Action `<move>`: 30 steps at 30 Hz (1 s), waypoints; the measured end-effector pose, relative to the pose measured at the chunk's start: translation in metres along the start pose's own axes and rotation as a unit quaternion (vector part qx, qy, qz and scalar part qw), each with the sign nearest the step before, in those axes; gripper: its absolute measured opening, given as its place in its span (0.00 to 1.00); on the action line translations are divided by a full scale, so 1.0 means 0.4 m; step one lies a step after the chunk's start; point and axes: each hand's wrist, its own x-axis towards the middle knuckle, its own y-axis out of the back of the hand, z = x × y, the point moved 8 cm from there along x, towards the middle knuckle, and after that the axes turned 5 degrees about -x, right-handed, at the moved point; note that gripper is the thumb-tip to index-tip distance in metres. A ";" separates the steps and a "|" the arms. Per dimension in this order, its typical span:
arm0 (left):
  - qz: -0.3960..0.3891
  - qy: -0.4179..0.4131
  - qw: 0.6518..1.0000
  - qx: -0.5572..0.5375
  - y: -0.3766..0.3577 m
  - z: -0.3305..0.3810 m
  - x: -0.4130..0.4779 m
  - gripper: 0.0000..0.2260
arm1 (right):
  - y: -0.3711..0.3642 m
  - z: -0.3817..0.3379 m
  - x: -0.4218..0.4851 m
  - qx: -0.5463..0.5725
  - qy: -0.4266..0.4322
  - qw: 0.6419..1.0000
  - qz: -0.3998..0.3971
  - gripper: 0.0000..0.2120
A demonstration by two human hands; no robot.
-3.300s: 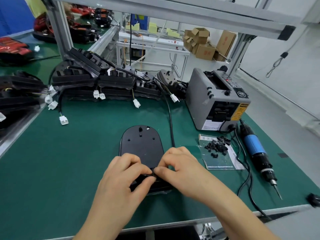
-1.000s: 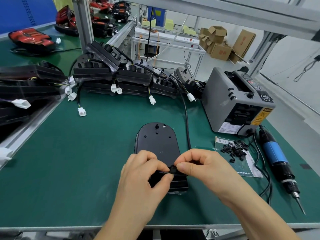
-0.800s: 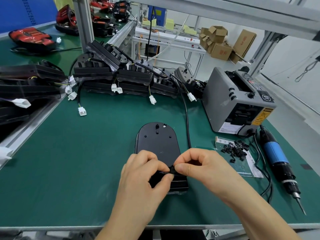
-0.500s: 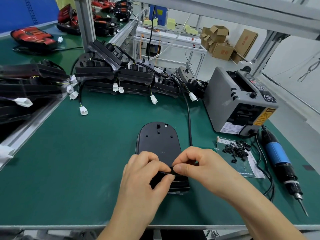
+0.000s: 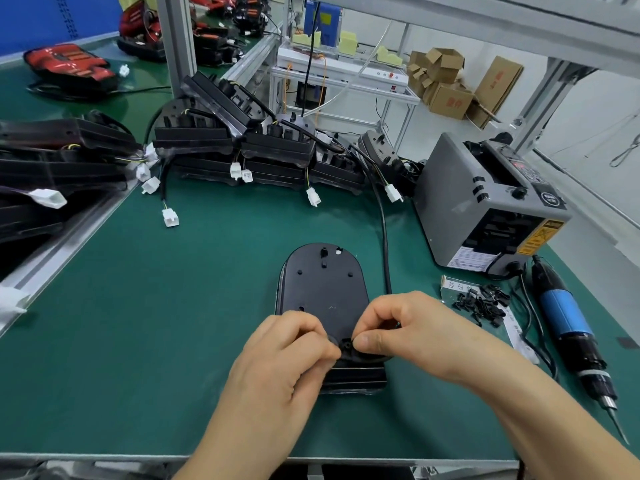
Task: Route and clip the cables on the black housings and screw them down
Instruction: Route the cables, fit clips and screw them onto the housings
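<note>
Black housing (image 5: 322, 285) lies flat on the worktop (image 5: 173, 323), mid-front, its cable (image 5: 382, 237) running off the right side toward the back. My left grip (image 5: 287, 358) & right grip (image 5: 415, 334) both pinch a small clip (image 5: 346, 344) at the housing's near end, fingertips meeting over it. I reckon the clip is being seated: steady the housing w/ the left, press straight down w/ the right, check the cable isn't nipped. Screwdriver (image 5: 568, 320) lies at right, beside the spare clips (image 5: 483, 303)
</note>
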 end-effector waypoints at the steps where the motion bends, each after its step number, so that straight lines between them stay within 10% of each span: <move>1: 0.000 -0.005 1.000 0.002 0.000 0.002 0.000 0.07 | -0.001 -0.001 0.003 -0.001 0.000 1.000 -0.004 0.09; 30: -0.014 -0.073 0.992 0.101 0.012 0.023 0.001 0.11 | -0.009 0.001 0.034 0.029 0.007 0.996 -0.090 0.05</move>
